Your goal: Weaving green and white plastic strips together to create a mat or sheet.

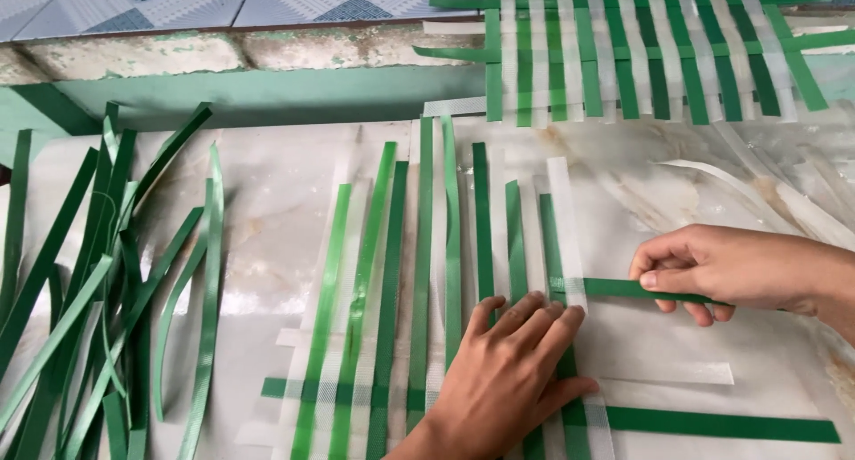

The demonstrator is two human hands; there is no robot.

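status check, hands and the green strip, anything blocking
Left hand flat on the upright strips. Right hand pinching the horizontal green strip at the clear strip. Loose strip pile off left, nothing blocking.

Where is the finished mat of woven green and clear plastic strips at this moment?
In the head view, the woven mat of green and clear plastic strips lies at the top right, beyond the marble-patterned work surface and against the green ledge, far above both hands.
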